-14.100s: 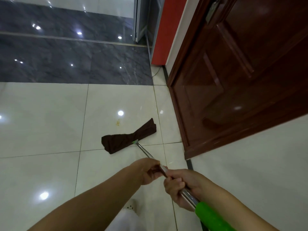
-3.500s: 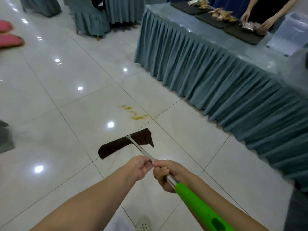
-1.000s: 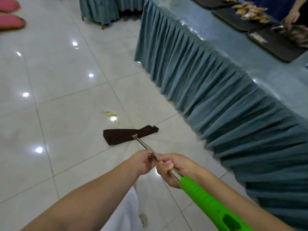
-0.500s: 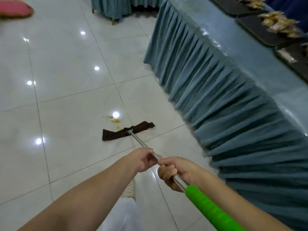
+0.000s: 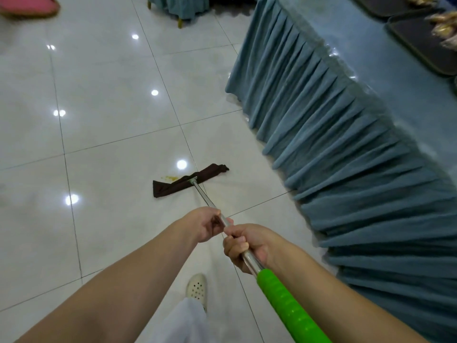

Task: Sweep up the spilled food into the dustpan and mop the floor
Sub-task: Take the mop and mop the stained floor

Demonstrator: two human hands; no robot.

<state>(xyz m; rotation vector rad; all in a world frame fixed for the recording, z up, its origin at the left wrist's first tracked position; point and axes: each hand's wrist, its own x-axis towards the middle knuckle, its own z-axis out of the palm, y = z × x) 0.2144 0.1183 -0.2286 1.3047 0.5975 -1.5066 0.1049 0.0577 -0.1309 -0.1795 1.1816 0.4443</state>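
Brown mop cloth (image 5: 188,180) is lying on the floor (image 5: 111,125), touching the yellow stain (image 5: 169,178). You're gripping the pole (image 5: 210,203) with both hands, left hand (image 5: 206,225) ahead, right hand (image 5: 244,245) closed just above the green grip (image 5: 286,303), likely for push leverage.

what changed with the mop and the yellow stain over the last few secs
The mop cloth was pushed forward onto the yellow stain, covering most of it; only a sliver shows at its far edge. Unchanged: left hand and right hand grip the metal pole.
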